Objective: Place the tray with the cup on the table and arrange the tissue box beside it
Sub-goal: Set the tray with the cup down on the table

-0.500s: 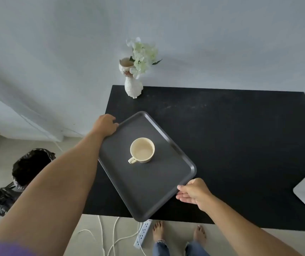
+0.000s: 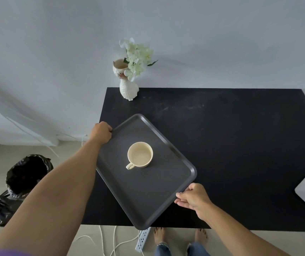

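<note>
tray [image 2: 142,185] over table [image 2: 240,154] near-left corner, cup [image 2: 140,154] centred | long axis diagonal, toward vase [image 2: 129,89] | your left hand [image 2: 101,133] fingers curl on far edge; right hand [image 2: 192,197] pinches near corner | lower flat

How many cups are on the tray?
1. A cream ceramic cup sits in the middle of the dark grey rectangular tray. None look hidden.
</note>
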The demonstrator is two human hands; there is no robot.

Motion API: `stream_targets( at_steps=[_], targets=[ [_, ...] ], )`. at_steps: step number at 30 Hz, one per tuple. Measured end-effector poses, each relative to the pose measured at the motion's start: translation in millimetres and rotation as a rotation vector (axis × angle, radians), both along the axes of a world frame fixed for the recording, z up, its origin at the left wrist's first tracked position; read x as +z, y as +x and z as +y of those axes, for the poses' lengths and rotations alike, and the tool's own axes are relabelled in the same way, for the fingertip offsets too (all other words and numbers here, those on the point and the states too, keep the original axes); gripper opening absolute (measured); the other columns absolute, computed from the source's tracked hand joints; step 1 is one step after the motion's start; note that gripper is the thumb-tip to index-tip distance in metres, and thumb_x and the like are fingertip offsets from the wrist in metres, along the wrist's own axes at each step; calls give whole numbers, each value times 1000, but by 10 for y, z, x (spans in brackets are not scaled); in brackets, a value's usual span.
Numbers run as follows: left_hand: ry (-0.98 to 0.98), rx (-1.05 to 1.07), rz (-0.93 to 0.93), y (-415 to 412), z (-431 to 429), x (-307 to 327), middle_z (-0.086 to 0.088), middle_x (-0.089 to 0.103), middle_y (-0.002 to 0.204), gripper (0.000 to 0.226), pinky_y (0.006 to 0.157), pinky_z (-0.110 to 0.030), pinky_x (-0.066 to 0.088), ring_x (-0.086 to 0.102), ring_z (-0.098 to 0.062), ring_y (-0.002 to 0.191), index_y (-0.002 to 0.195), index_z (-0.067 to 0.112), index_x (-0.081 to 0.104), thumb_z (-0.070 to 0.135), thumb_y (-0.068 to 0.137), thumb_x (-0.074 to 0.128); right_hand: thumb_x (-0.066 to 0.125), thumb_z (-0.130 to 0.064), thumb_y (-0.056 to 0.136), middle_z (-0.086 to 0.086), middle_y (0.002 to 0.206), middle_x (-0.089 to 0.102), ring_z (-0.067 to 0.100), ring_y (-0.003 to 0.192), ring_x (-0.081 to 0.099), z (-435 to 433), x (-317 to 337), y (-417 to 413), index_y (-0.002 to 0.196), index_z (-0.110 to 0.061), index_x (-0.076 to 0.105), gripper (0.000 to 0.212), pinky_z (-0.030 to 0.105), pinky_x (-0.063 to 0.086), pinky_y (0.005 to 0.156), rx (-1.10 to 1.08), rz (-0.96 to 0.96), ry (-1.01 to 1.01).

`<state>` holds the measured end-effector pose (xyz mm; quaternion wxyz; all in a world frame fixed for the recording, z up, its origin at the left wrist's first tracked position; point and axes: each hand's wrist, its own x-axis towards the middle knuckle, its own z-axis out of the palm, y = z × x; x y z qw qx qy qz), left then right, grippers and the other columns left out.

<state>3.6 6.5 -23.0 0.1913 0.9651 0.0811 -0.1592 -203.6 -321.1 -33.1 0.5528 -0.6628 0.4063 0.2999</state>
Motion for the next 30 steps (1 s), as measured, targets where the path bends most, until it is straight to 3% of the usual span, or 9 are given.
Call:
stream_targets(
  at_steps=[6,17,23,25,30],
  targets=[
    [-34,75,-6,-49,48,-47,-17,74,110,29,94,-42,53,63,-38,108,98,4,80,-3,80,59,71,6,80,23,87,71,27,75,73,-79,-28,26,93,8,61,17,33,62,63,-43,-65,-53],
    [-123,164,59,-338,93,4,-15,77,98,16,95,-41,54,68,-35,98,91,6,81,3,78,72,67,6,84,15,95,66,25,83,67,-426,137,291,97,-6,61,18,35,58,57,-118,-117,-99],
    [-189,219,70,-537,33,160,-11,69,67,5,81,-39,61,65,-26,61,76,8,77,4,77,75,67,5,84,9,90,62,22,80,63,-648,330,464,93,-10,60,19,34,56,59,-80,-181,-191],
    [-206,219,75,-608,-21,225,-8,66,60,15,72,-34,61,62,-24,52,66,12,73,3,77,74,67,5,84,10,90,62,22,81,63,-751,376,518,97,-8,60,20,38,57,65,-67,-203,-203],
    [-286,291,72,-734,-137,359,-4,61,56,24,48,-25,53,58,-17,46,59,13,68,-2,77,73,67,4,84,16,100,66,28,90,65,-978,452,735,105,-3,63,22,43,58,75,13,-243,-203]
  ],
)
